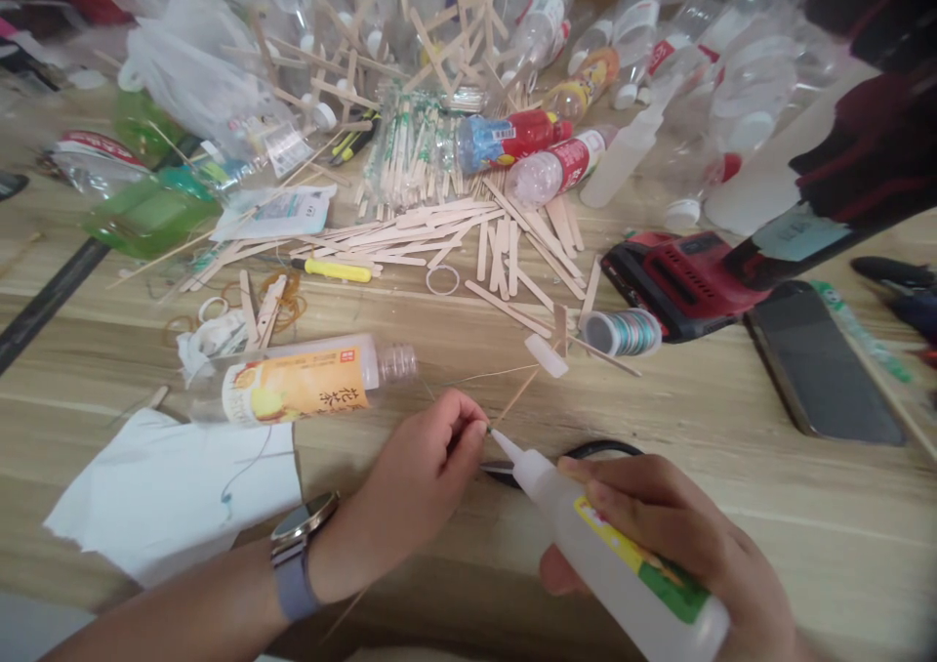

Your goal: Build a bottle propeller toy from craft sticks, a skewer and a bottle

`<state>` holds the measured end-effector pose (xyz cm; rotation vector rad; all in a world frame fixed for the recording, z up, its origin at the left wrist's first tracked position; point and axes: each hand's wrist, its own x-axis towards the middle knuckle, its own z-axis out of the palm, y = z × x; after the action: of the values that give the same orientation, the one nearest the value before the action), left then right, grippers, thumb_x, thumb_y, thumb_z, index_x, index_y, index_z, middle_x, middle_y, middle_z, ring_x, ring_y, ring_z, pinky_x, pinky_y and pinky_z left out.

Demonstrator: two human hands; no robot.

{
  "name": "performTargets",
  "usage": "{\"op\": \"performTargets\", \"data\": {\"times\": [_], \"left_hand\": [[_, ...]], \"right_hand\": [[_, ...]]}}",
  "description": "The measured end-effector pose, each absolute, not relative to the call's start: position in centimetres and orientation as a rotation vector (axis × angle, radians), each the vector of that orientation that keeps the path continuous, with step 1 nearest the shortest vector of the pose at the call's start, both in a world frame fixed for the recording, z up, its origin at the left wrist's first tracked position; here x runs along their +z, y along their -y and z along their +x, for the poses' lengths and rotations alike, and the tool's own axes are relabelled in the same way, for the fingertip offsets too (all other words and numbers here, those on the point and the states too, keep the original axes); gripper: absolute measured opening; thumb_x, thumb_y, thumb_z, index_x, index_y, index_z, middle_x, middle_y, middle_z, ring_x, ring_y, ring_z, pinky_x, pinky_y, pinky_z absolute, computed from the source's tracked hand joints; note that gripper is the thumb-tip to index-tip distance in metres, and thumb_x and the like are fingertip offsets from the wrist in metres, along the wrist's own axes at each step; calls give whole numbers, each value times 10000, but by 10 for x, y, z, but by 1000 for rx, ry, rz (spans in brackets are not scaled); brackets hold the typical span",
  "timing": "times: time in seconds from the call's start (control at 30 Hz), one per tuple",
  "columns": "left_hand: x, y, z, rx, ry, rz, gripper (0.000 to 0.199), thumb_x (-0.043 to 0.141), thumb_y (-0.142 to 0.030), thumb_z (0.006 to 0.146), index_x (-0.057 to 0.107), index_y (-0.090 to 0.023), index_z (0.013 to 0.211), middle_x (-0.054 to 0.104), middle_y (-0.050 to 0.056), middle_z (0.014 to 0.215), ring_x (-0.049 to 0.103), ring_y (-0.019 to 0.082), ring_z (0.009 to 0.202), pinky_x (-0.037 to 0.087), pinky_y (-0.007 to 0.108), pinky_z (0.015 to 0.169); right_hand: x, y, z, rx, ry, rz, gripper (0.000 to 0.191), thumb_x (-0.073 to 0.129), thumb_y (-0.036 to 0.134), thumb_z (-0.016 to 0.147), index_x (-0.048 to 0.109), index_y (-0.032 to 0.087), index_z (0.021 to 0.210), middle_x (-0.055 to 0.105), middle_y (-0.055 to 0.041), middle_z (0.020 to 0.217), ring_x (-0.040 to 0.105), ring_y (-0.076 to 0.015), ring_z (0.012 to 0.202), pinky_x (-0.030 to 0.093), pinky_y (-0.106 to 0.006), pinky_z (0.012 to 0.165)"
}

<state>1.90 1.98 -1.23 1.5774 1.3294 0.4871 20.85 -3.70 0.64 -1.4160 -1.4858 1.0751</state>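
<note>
My left hand (417,481), wearing a watch, is closed in a pinch on a thin wooden stick (516,395). A small white piece (547,357) sits at the stick's far end. Fine thread (483,377) runs up from near my fingertips. My right hand (680,535) is wrapped around a white glue bottle (622,564) with a yellow and green label. Its tapered nozzle points at my left fingertips, touching or very close to them. Scissors (600,449) lie behind the bottle, partly hidden. What exactly lies under my left fingertips is hidden.
A clear bottle with an orange label (300,384) lies left, above white paper (183,496). Flat wooden sticks (410,237), a yellow-handled tool (337,269) and a thread spool (622,332) lie ahead. A power drill (688,271) and phone (824,364) are right; plastic bottles (563,159) crowd the back.
</note>
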Motion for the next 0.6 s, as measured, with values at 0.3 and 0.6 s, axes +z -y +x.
{"op": "performTargets", "data": {"times": [0.3,0.6], "left_hand": [[-12,-20,18,498,-1317,1573,171,392,-308,948,509,-215,866,569,-34,678,503,135,599,350,257,554],[-12,-19,19,509,-1306,1548,161,396,-300,950,510,-214,875,551,-37,671,489,127,587,325,245,520]], "right_hand": [[1,19,224,921,1488,-1279,379,829,362,667,628,379,989,712,3,836,701,-246,740,587,-343,585],[12,12,221,862,1590,-1265,336,689,339,806,582,314,1124,684,-68,991,674,-231,756,587,-352,654]]}}
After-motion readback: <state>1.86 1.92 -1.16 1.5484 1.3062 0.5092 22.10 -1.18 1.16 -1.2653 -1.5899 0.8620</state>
